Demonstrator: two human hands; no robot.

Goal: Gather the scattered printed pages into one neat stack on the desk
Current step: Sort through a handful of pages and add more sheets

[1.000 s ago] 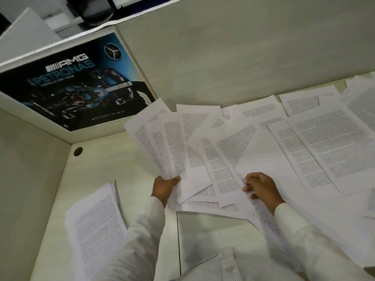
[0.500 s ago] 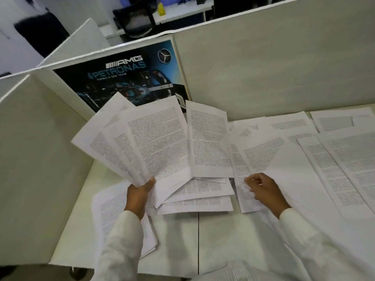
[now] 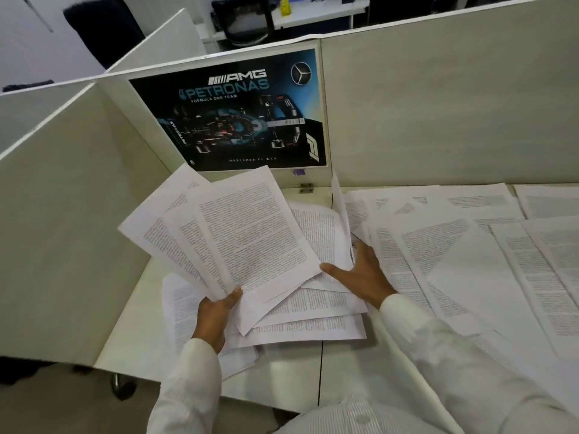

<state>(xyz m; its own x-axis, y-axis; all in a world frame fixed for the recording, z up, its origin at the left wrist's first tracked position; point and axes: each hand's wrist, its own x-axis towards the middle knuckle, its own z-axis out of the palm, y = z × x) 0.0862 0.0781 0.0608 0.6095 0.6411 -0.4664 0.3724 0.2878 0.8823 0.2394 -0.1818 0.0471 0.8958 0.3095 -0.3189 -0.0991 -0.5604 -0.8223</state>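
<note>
Several pages fanned in the left hand, many more across the desk

Several printed pages form a fan [image 3: 241, 242] held up off the desk [image 3: 291, 374], tilted toward the camera with the text side showing. The left hand [image 3: 216, 311] pinches the fan at its lower corner, thumb on top; what lies beneath the paper is hidden.

Under the fan lies a loose pile [image 3: 313, 317] of more pages, overlapping at odd angles, with their lower edges sticking out toward the person. The right hand [image 3: 360, 274] rests on this pile at its right side, palm down. Its thumb is stretched out to the left and its fingers [image 3: 365, 250] are straight; it grips nothing. Their tips are hidden behind a sheet [image 3: 341, 214] that stands nearly on edge just beyond them.

To the lower left, partly beneath the left hand and the pile, a stack [image 3: 178, 311] lies flat near the desk's left front corner. To the right of the right hand, a spread [image 3: 470, 261] of pages covers the desk out to the frame edge, the sheets overlapping and some skewed.

Both arms wear white sleeves [image 3: 438, 355]. Pale partitions [image 3: 438, 104] wall the desk at the back and on the left. On the back one hangs a dark poster [image 3: 238, 111] of a racing car, its lower edge just behind the fan's top. Beyond the partitions stands a dark chair [image 3: 103, 29].
</note>
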